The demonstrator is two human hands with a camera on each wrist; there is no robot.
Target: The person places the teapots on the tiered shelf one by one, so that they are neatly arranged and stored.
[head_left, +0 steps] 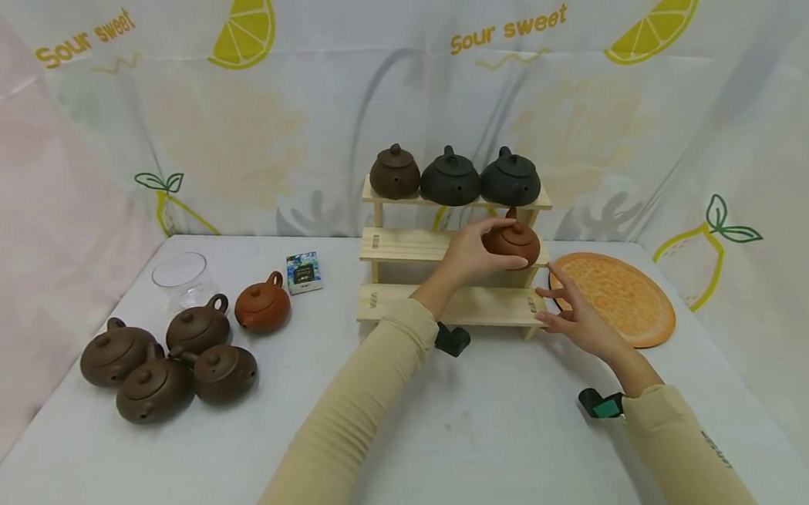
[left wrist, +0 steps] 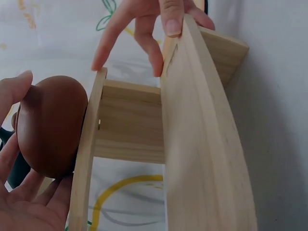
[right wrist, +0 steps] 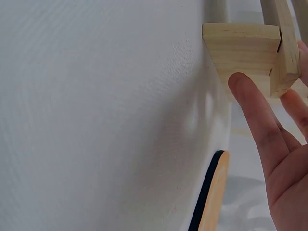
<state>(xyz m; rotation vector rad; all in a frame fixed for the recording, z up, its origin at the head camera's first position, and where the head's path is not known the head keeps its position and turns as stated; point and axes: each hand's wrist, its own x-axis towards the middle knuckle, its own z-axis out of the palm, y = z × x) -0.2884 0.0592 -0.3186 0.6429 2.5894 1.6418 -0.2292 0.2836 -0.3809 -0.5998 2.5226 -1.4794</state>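
Note:
On the right end of the middle shelf of a three-tier wooden display rack [head_left: 407, 243], my left hand [head_left: 472, 254] holds a reddish-brown teapot [head_left: 521, 243]. Thumb and fingers span its body, and in the left wrist view the teapot [left wrist: 55, 125] stands with its base right at the shelf board. My right hand [head_left: 578, 319] grips the rack's right end, its fingers spread over the lower and middle boards. Seen from the right wrist, one finger [right wrist: 255, 113] of this hand reaches under the lowest board while others lie above it. The top shelf bears a brown teapot [head_left: 395, 174] and two black teapots [head_left: 450, 179].
Several dark brown teapots [head_left: 155, 387] cluster at the left, with an orange-red teapot [head_left: 263, 303], a clear glass bowl [head_left: 182, 275] and a small patterned box [head_left: 304, 272] near them. A round pizza-patterned board [head_left: 616, 297] lies right of the rack. A printed curtain [head_left: 338, 79] hangs behind.

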